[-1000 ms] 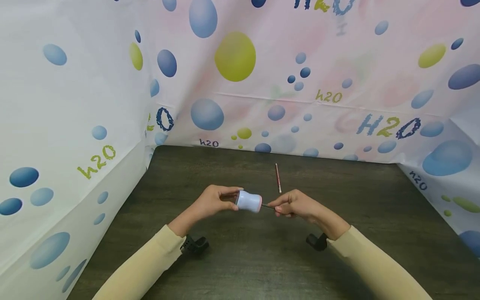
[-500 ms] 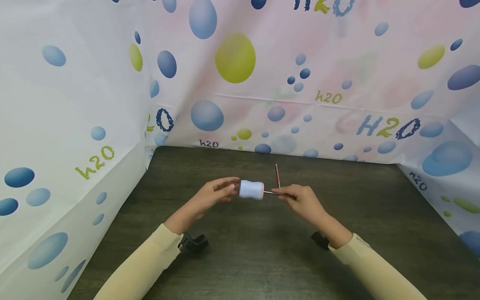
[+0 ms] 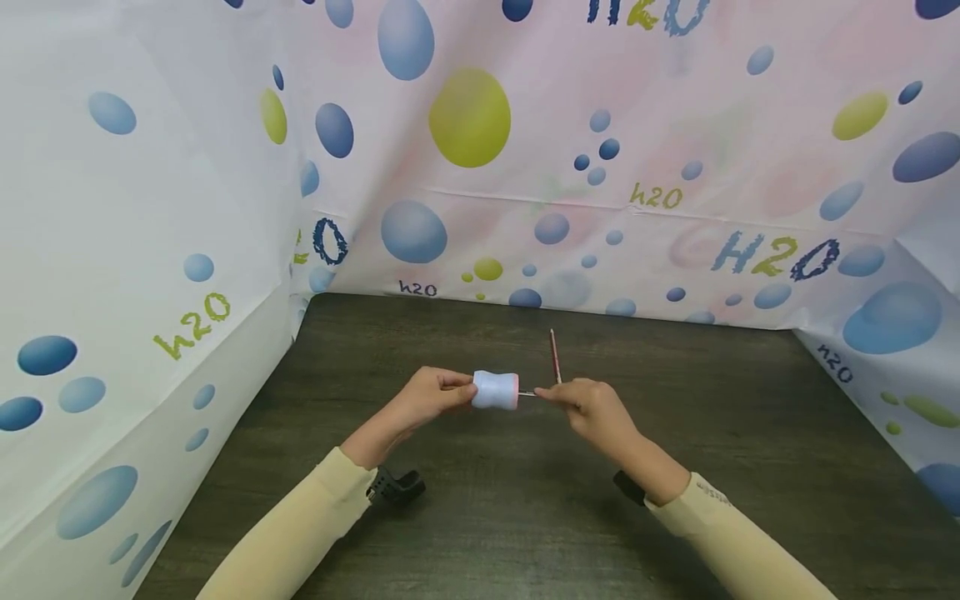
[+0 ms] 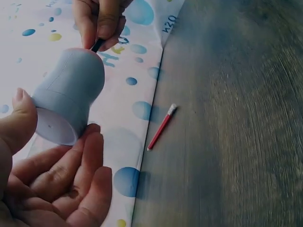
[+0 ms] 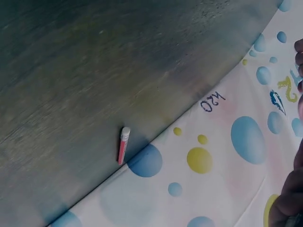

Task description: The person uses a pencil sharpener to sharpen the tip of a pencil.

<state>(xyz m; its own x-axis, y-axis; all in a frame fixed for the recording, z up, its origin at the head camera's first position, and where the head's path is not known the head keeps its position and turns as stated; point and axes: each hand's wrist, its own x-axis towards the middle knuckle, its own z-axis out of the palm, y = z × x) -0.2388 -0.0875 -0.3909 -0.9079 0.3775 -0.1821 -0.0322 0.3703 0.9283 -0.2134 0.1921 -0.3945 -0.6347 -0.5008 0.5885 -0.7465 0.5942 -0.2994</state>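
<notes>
A pale blue, waisted cylinder [image 3: 496, 390] with a pink rim at its right end is held sideways above the table. My left hand [image 3: 425, 402] grips its left end between thumb and fingers; the left wrist view shows that end of the cylinder [image 4: 71, 80] as a white, recessed face. From the pink end sticks a thin dark rod [image 3: 527, 393], which my right hand [image 3: 600, 414] pinches. In the right wrist view only part of the right hand [image 5: 289, 189] shows at the right edge.
A red pencil [image 3: 555, 354] with a white end lies on the dark wooden table [image 3: 480, 517], just beyond my right hand. White sheeting [image 3: 480, 200] printed with blue and green dots stands behind the table and along its sides.
The cylinder rose, then came slightly down and left. My left fingers loosened around its left end and now grip it again. My right hand has turned over the rod, its knuckles now higher.
</notes>
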